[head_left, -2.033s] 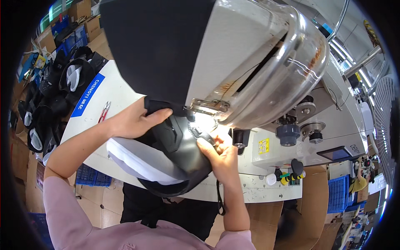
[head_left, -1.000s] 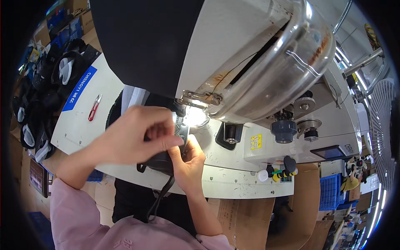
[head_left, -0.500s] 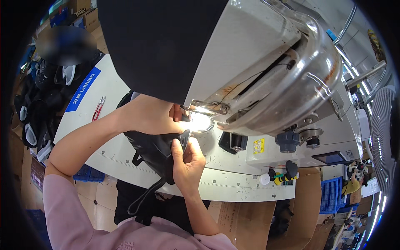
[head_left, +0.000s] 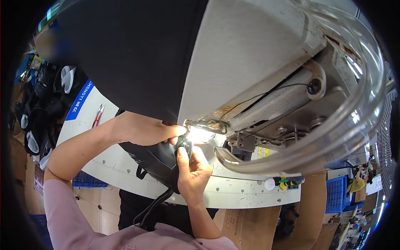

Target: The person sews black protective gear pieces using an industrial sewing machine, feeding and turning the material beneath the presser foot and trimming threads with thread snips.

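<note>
Holding the black strapped piece with fingers.

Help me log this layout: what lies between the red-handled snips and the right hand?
In the head view, the left hand and black item lie between the red-handled snips and right hand.

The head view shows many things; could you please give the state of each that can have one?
Black workpiece: over the tabletop, edge under the lamp
Left grip: touching the workpiece; closure unclear
Right grip: pinching the workpiece's edge
Black strap: slack
Lamp: lit
Sewing machine: running or stopped, cannot tell
Red-handled snips: lying unheld
Tabletop: strewn with small scraps
Cardboard box: open
</note>
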### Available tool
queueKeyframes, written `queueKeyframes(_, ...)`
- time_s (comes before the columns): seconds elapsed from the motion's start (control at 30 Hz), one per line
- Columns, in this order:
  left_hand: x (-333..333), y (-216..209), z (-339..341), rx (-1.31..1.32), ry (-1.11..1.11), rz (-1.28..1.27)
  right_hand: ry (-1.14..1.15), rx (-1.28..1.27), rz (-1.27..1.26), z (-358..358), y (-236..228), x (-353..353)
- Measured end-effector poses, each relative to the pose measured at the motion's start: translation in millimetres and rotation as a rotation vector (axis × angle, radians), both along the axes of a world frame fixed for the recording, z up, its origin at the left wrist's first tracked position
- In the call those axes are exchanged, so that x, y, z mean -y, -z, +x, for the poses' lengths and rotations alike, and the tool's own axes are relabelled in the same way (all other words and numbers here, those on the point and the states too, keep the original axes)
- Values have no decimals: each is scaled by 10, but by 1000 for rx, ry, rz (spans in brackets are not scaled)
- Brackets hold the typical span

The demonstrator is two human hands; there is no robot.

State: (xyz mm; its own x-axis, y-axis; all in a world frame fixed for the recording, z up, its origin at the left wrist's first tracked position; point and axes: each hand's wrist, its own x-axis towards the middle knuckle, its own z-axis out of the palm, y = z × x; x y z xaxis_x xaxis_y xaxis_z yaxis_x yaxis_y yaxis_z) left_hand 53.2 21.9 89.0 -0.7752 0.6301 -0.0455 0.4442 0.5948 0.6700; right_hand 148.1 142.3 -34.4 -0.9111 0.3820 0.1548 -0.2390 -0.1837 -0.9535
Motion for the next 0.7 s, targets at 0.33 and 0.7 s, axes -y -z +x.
queueKeyframes(0.33,-21,110,-95,179,-16,54,31,59,32,-2,2,-3)
queueKeyframes(0.7,2,185,-2,181,-15,349,33,39,119,1,142,-114)
